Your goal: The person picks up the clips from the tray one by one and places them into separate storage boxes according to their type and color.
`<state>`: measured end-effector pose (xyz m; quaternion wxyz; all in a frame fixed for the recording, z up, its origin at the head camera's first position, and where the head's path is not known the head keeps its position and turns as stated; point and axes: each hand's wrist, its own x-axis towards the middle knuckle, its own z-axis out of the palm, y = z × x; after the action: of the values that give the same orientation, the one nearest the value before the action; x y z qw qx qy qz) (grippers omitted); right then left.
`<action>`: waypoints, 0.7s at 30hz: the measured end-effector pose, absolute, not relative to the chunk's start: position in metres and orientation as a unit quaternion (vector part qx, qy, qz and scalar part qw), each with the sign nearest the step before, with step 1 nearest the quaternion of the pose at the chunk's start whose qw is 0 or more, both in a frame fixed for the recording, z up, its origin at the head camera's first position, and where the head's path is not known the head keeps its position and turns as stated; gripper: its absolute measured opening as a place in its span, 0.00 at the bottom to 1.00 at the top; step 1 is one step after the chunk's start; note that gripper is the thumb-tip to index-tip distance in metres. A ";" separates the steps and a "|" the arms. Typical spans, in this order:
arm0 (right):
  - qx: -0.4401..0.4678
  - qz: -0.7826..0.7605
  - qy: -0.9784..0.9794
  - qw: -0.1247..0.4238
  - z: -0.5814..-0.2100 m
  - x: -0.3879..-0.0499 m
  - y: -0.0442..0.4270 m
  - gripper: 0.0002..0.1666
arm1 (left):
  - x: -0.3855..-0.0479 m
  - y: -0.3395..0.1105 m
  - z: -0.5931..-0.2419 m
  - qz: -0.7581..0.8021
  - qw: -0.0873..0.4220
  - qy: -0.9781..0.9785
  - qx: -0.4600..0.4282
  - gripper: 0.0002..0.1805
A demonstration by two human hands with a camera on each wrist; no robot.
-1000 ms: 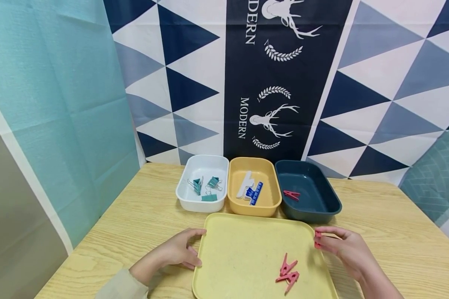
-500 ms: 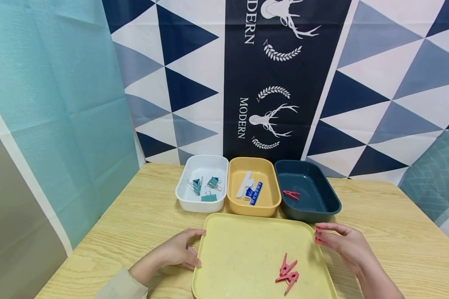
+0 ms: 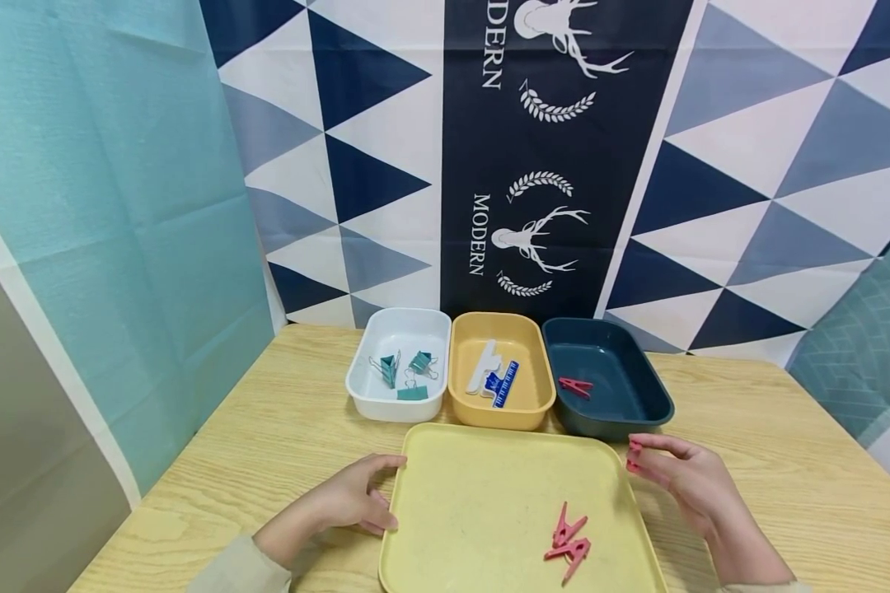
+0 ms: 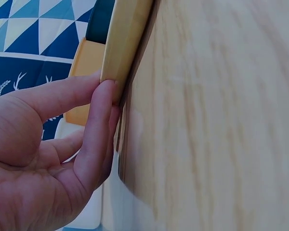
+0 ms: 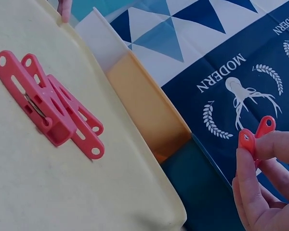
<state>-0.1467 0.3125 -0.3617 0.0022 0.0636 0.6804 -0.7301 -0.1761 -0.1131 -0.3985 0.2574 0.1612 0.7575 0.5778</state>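
My left hand (image 3: 352,497) holds the left edge of a yellow tray (image 3: 475,486), its fingertips at the rim in the left wrist view. Off the tray's far right corner, my right hand (image 3: 693,478) pinches a red clothespin (image 3: 634,456) between thumb and fingers. In the right wrist view two handle ends of that clothespin (image 5: 247,140) stick up from the fingertips. Two more red clothespins (image 3: 568,543) lie against each other on the right part of the tray. Another red clothespin (image 3: 575,386) lies inside the dark blue bin (image 3: 648,399), just beyond my right hand.
Beside the dark blue bin stand an orange bin (image 3: 500,418) with a white clip (image 3: 484,367) and a blue clip (image 3: 503,385), and a white bin (image 3: 393,409) holding teal binder clips (image 3: 413,393). A patterned cloth (image 3: 386,165) hangs behind the wooden table (image 3: 282,412).
My right hand has moved slightly up and away with the clothespin, towards the dark blue bin. My left hand stays at the tray's edge.
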 end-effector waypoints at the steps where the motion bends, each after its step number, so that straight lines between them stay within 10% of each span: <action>1: 0.063 -0.730 0.681 0.001 -0.361 -0.147 0.312 0.18 | -0.176 -0.113 -0.399 0.577 0.258 0.758 0.162 0.44; 21: 0.050 -0.747 0.662 -0.015 -0.355 -0.159 0.311 0.19 | -0.176 -0.113 -0.400 0.580 0.252 0.757 0.163 0.45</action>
<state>-0.1593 0.3110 -0.3550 -0.0154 0.0496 0.6623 -0.7474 -0.1760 -0.1135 -0.3999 0.2524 0.1633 0.7567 0.5805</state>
